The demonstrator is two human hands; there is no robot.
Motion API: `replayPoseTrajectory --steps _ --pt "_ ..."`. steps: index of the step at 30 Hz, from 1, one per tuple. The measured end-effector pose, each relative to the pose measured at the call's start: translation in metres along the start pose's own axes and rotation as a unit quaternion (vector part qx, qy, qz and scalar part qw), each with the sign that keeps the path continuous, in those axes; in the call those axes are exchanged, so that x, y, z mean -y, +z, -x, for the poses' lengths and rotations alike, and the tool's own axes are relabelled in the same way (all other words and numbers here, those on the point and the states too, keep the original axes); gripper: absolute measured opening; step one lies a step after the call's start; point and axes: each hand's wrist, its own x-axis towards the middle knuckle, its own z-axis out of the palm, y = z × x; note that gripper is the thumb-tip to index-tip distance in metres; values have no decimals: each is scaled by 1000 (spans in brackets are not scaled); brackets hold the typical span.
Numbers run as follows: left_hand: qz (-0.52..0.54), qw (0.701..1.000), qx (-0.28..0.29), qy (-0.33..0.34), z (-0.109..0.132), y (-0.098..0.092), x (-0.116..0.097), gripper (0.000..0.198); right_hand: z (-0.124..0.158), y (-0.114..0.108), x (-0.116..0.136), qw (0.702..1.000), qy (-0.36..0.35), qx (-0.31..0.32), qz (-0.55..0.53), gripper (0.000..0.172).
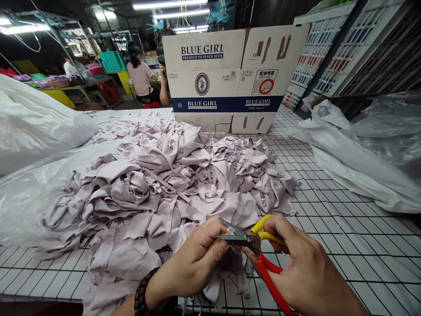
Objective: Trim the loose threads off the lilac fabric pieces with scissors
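My right hand (296,259) is closed around a pair of scissors (251,241) with red and yellow handles. Their blades are parted and point left, close to the fingertips of my left hand (200,254). That hand, with a dark braided bracelet at its wrist, pinches a piece of pale mauve fabric (210,287) that hangs below it. A small whitish bit of it shows between the blades. Beyond both hands spreads a large heap of the same mauve fabric pieces (177,171), with thin straps among them.
A white and blue beer carton (207,87) stands at the far side of the grid-lined table (355,237). Clear plastic bags lie at the left (36,118) and right (362,162). Behind are a seated person (143,79) and stacked white crates (342,52).
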Motion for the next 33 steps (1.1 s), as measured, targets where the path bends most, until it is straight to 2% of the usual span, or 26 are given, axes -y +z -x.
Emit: replayPoseTrajectory --steps 3,7,12,18,24,33 --pt "-23 1000 1 20 0 1 0 30 1 0 0 999 15 8 -27 22" --pt "-53 997 4 49 1 1 0 30 2 0 -4 1000 -19 3 -18 22" --pt "-49 997 18 52 2 -1 -2 35 4 -3 -8 998 -54 -12 2 20" --pt "-9 999 35 39 0 -2 -4 41 1 -7 1 999 -12 44 -31 19" --pt "-11 999 25 27 0 -2 -3 37 2 -8 10 998 41 43 28 29" --pt "-7 999 17 29 0 -2 0 35 2 -4 10 997 55 50 9 31"
